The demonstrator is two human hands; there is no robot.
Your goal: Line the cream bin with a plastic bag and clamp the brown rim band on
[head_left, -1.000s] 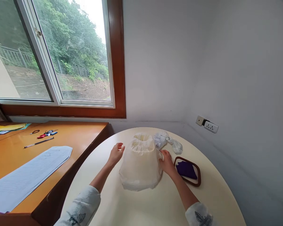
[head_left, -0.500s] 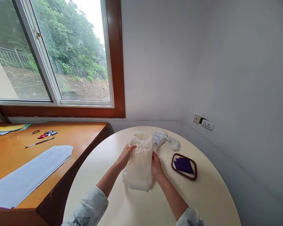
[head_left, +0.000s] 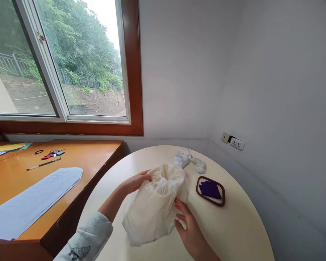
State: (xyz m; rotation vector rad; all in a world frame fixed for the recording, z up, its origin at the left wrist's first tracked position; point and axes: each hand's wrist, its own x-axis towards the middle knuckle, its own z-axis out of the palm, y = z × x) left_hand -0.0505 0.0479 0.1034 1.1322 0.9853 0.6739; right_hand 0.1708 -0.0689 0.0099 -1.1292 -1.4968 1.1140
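A cream, translucent bag [head_left: 152,210] with a gathered round mouth lies tilted over the pale round table, its wide bottom toward me. My left hand [head_left: 137,181] grips the gathered rim on its left side, with some fingers hidden behind the material. Against the bag's right side, my right hand [head_left: 187,223] has its fingers apart; the fingertips touch the material without closing on it. The mouth gapes slightly upward, but the inside cannot be made out.
Behind the bag lies a knotted whitish plastic bag [head_left: 190,160]. To the right, a brown-rimmed rounded frame [head_left: 224,198] surrounds purple cloth [head_left: 210,189]. An orange desk [head_left: 89,152] at left bears papers [head_left: 35,199], a pen [head_left: 43,164] and small red and blue items [head_left: 53,154].
The bag has come nearer and tipped, its bottom swinging left and its mouth spreading wider. My right hand has let go of its edge and moved down toward me, fingers opening.
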